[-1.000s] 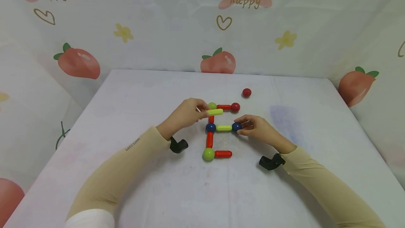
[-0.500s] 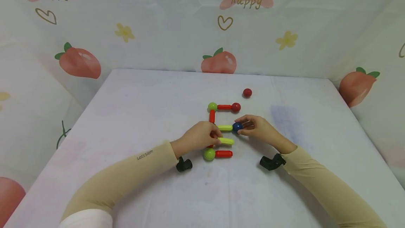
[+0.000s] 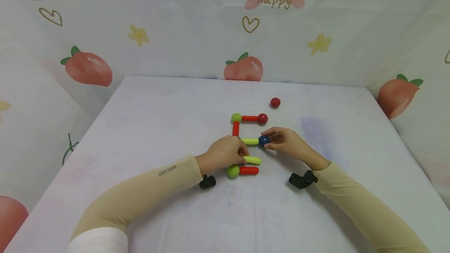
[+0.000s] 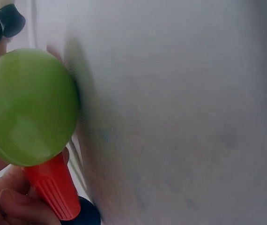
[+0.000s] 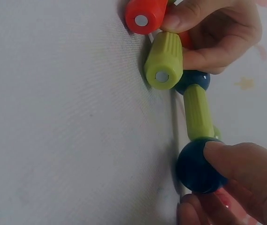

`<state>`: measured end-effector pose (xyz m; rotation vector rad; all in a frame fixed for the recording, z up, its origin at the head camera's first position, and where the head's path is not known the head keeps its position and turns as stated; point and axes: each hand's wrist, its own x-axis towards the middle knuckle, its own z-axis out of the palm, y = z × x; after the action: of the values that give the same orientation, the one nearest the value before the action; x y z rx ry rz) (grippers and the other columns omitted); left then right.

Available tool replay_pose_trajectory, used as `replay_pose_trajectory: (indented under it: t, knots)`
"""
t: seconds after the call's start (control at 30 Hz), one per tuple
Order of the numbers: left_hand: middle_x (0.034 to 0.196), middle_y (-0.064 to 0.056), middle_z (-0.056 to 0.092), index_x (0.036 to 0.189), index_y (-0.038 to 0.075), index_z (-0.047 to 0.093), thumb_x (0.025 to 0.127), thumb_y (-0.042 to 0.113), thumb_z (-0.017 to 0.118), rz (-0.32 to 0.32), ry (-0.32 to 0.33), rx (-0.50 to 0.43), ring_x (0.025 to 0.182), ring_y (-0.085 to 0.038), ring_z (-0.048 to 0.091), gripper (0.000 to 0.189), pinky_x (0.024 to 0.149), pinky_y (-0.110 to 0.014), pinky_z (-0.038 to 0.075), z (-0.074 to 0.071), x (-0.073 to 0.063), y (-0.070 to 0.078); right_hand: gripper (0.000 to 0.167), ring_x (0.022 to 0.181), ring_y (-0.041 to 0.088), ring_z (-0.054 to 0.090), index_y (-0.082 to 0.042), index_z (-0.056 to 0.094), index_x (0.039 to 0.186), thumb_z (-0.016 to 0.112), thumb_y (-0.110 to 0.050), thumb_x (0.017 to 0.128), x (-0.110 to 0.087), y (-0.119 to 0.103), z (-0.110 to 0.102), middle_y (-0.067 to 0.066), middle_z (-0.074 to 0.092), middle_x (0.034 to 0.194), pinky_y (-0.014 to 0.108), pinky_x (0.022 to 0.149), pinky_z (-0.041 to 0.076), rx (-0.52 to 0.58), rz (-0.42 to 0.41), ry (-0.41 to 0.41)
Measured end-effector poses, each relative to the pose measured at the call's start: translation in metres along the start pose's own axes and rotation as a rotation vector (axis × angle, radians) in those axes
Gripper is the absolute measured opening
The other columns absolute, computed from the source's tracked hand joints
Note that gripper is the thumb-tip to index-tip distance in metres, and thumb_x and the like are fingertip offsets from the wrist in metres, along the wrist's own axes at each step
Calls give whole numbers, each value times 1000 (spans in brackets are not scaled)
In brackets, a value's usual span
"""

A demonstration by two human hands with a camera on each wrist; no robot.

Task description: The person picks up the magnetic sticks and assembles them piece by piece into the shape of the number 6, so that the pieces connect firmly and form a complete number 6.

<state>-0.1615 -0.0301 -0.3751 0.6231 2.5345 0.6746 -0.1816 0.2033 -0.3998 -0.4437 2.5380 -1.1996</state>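
In the head view my left hand (image 3: 226, 152) pinches one end of a yellow-green magnetic rod (image 3: 252, 160), whose free end points right. The right wrist view shows that rod's (image 5: 164, 63) silvery magnet tip. Thumb and fingers of my right hand (image 3: 287, 143) grip a dark blue ball (image 3: 264, 140) joined to another yellow-green rod (image 3: 250, 141). A green ball (image 3: 233, 171) with a red rod (image 3: 249, 170) lies just in front of my left hand, which hides part of the upright line of rods, including another blue ball (image 5: 193, 81).
Behind the hands, a green ball (image 3: 236, 118), a red rod (image 3: 249, 118) and a red ball (image 3: 262, 118) form the far arm of the figure. A loose red ball (image 3: 275, 102) lies farther back on the white-covered table (image 3: 168, 104). A patterned cloth hangs behind.
My left hand has brought the yellow-green rod from near the far green ball toward the front, down between the middle and near arms. The right hand stays on the blue ball.
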Motion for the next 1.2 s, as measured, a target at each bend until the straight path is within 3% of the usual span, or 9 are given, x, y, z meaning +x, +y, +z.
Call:
replay_pose_trajectory:
  t: [0.27, 0.57, 0.73, 0.97, 1.07, 1.2]
  knots:
    - [71, 8, 62, 94, 18, 76, 81, 19, 78, 0, 6, 36, 69, -9, 55, 13, 59, -22, 45, -1, 0, 2, 38, 105, 31, 64, -4, 63, 122, 73, -11, 86, 0, -1, 0, 15, 67, 115, 44, 91, 53, 10, -4, -1]
    - [81, 8, 67, 104, 16, 75, 83, 20, 77, 12, 35, -19, 75, -9, 59, 21, 67, -21, 48, -6, -6, -2, 39, 105, 31, 64, -3, 63, 122, 73, -13, 86, 1, 0, 1, 16, 67, 115, 43, 91, 53, 5, -9, -8]
    - [88, 5, 65, 105, 16, 72, 85, 17, 75, -11, 92, -161, 80, -14, 59, 20, 68, -24, 50, -18, -10, -8, 39, 104, 31, 64, -1, 63, 122, 73, -13, 86, 1, 0, 1, 17, 67, 114, 43, 91, 53, -2, -19, -8]
    - [108, -1, 62, 114, 16, 63, 84, 15, 75, -129, 201, -382, 93, -19, 60, 32, 68, -27, 52, -26, -11, -26, 39, 105, 31, 64, -4, 62, 123, 72, -11, 86, 0, -3, 0, 16, 66, 116, 43, 92, 53, 2, 11, -9]
    - [113, -5, 61, 120, 13, 58, 83, 13, 76, -188, 200, -451, 95, -19, 62, 40, 70, -27, 53, -22, -7, -31, 39, 105, 31, 64, -4, 62, 123, 72, -11, 86, 0, -2, -1, 16, 66, 116, 42, 91, 53, 4, 13, -8]
    - [111, -9, 60, 120, 10, 56, 83, 11, 76, -220, 157, -517, 85, -17, 65, 42, 71, -26, 53, -16, -2, -35, 38, 105, 31, 64, -4, 63, 123, 72, -11, 86, 0, -2, 0, 16, 66, 116, 42, 91, 53, 4, 12, -7]
